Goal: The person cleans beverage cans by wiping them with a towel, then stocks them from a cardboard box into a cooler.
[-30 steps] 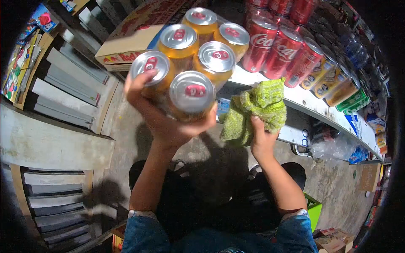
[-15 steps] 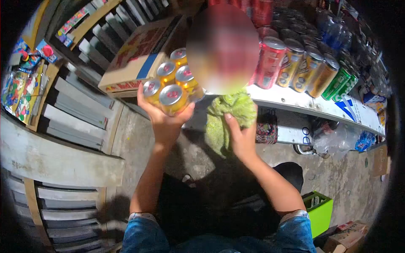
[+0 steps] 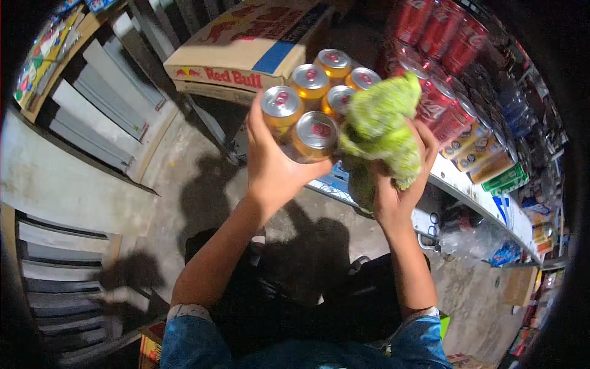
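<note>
A pack of gold drink cans (image 3: 314, 134) with silver tops and red pull tabs is gripped by my left hand (image 3: 275, 169), its fingers and thumb spread around the near side. The tops tilt toward me. My right hand (image 3: 399, 194) is closed on a bunched, fuzzy lime-green cloth (image 3: 384, 111). That cloth overlaps the right-hand cans of the pack and hides part of them, while a darker fold hangs below it.
A Red Bull carton (image 3: 246, 52) lies behind the pack. Red Coca-Cola cans (image 3: 435, 101), yellow cans (image 3: 476, 144) and green cans (image 3: 507, 178) line the white shelf (image 3: 452, 175) at right. Slatted racks (image 3: 98, 104) stand at left, and plastic-wrapped things (image 3: 470, 240) sit low under the shelf.
My view has turned, and both hands appear farther right. The cloth has come up over the right side of the can pack, where before it hung apart from it.
</note>
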`<state>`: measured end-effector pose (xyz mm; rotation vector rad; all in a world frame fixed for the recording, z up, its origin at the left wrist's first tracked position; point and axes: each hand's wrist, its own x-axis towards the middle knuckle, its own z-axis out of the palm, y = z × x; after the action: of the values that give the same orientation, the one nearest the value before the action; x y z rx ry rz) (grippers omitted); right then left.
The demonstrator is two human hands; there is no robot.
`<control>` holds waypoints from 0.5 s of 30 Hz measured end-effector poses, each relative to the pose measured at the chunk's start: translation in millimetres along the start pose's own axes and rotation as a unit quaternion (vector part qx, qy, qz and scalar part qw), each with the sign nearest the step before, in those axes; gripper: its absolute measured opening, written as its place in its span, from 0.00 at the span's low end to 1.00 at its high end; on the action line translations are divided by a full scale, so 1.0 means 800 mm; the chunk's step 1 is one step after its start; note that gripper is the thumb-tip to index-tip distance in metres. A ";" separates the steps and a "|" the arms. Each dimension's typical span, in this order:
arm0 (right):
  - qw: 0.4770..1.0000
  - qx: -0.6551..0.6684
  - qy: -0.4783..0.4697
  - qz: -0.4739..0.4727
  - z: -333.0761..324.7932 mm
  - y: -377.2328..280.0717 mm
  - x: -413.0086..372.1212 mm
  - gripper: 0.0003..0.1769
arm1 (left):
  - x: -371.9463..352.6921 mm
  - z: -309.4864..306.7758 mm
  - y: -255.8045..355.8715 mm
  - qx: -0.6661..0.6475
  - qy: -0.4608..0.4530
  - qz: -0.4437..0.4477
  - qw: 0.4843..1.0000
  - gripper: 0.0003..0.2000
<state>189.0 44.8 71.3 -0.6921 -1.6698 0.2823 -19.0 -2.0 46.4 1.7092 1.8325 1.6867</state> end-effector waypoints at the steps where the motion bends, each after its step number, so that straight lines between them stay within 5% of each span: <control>1: 0.996 -0.016 -0.064 -0.052 0.007 -0.018 0.019 0.37 | -0.001 -0.005 -0.001 -0.015 -0.011 0.008 1.000 0.69; 4: 0.955 -0.070 -0.253 -0.139 0.025 -0.050 0.048 0.40 | 0.000 -0.007 -0.013 0.009 -0.009 0.079 0.997 0.69; 5: 0.944 -0.117 -0.265 -0.157 0.032 -0.062 0.053 0.38 | 0.004 -0.009 -0.027 0.124 -0.040 0.152 0.980 0.68; 6: 0.949 -0.090 -0.230 -0.195 0.048 -0.049 0.054 0.36 | 0.004 -0.008 -0.026 0.117 -0.042 0.154 0.980 0.68; 12: 0.989 -0.060 -0.112 -0.077 0.052 -0.016 0.071 0.35 | 0.001 -0.021 -0.020 0.029 -0.008 0.216 0.976 0.70; 15: 0.973 -0.042 -0.173 -0.144 0.062 -0.041 0.047 0.29 | 0.002 -0.025 -0.028 0.038 -0.020 0.242 0.969 0.68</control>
<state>129.2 50.0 108.1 -0.4699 -2.0996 0.1283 -47.1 -7.2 37.9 2.3529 1.5627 1.7317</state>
